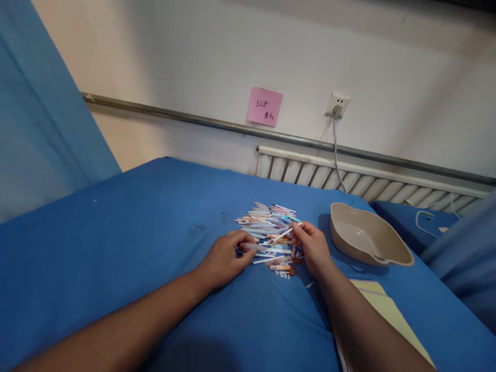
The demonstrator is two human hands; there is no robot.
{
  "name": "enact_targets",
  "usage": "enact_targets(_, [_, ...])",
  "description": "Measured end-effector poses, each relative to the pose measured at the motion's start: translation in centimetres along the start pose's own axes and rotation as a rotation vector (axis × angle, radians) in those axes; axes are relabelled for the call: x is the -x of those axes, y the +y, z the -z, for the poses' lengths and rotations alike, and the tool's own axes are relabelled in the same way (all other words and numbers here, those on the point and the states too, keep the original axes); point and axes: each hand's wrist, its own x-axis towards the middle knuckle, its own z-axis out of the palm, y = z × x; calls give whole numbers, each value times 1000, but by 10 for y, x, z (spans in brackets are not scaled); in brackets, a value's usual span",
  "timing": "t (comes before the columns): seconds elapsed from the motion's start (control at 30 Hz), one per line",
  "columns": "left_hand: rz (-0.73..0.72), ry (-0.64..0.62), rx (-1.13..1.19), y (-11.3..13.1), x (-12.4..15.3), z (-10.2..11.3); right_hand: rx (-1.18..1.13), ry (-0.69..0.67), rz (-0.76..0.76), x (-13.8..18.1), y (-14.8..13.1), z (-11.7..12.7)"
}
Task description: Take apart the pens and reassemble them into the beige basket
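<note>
A heap of several thin pens (267, 227), white and pastel coloured, lies on a blue cloth-covered table (135, 232). My left hand (225, 258) rests at the heap's left edge, fingers curled onto a pale pen (253, 247). My right hand (313, 245) is at the heap's right edge and pinches a thin white pen (282, 235) between thumb and fingers, its far end lifted over the heap.
A beige shallow dish (391, 253), nothing in it, stands right of my right hand. A yellow paper (387, 310) lies under my right forearm. Behind the table are a radiator (349, 178), a wall socket with a cable (337, 106), a pink note (265, 106) and a blue curtain (39, 113).
</note>
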Motion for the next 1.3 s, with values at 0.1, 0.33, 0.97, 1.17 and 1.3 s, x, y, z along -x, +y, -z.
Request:
enact_targets(0.1, [14,2,-7,-1,0,0,1,8,7,-1,1,2])
enact_targets(0.33, [5,11,3,-2,-1,1,-7,12,-1,-2,1,2])
enact_targets(0.97, [77,158,-1,-21,-10,14,-26,10,-12,-5,1,5])
enact_targets(1.17, [118,145,8,-25,-12,15,-38,55,-17,-7,3,9])
enact_targets(1.3, [45,3,19,-20,-7,12,-76,82,-35,-9,3,13])
